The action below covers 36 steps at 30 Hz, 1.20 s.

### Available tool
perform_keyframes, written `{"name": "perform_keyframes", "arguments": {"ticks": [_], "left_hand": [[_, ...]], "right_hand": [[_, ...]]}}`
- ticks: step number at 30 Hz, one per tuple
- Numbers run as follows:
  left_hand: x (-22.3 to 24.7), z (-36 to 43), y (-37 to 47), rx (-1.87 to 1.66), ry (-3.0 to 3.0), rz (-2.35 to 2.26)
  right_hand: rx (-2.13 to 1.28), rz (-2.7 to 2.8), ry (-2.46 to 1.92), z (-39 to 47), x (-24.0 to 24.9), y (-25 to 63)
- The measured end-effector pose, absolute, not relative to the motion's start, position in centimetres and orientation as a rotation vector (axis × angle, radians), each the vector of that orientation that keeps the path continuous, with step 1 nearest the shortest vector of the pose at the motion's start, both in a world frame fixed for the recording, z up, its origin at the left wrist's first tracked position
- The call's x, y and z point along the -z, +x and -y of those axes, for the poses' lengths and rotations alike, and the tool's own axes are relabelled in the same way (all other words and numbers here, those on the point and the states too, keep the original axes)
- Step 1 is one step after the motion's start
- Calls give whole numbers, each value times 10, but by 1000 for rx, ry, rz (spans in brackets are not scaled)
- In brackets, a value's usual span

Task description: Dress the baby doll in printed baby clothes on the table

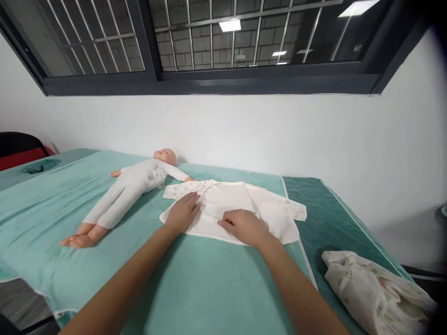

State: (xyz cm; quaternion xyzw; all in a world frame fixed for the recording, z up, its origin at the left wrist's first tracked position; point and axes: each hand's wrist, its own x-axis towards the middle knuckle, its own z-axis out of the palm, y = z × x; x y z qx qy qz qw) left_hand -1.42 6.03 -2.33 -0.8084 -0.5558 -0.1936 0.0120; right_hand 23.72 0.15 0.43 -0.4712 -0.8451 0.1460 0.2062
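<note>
A small white baby shirt (226, 197) lies spread out on the bed, its printed sleeves stretched to both sides. My left hand (183, 211) rests flat on the shirt's left part, fingers extended. Lower on the front, my right hand (246, 225) has its fingers curled, with thumb and forefinger pinched at the cloth. To the left, a baby doll (132, 184) in a white suit lies on its back, its head toward the wall. One of the doll's hands reaches the edge of the shirt's left sleeve.
A light green sheet (216, 279) covers the bed, with a darker green quilted cover (314, 204) on the right. A crumpled printed cloth (370, 288) lies at the lower right. Behind stand a white wall (244, 135) and a barred window (216, 83). A red and black item (21, 151) is at far left.
</note>
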Motion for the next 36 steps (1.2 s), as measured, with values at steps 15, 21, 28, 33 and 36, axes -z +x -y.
{"name": "perform_keyframes", "arguments": {"ticks": [15,21,28,33,36], "left_hand": [[39,-99,-15,831,-2424,1884],[23,-78,-13,1124,-2333,1589],[18,11,-14,767,-2682,1390],[22,30,-16,653,-2650,1496],[19,30,-16,702,-2598,1496]], "right_hand": [[-367,2465,-1269,3,-2,210],[-404,2186,-1171,-4,7,212],[-229,2440,-1388,-9,32,217],[-208,2483,-1416,-6,33,216],[-169,2437,-1392,-5,32,215]]}}
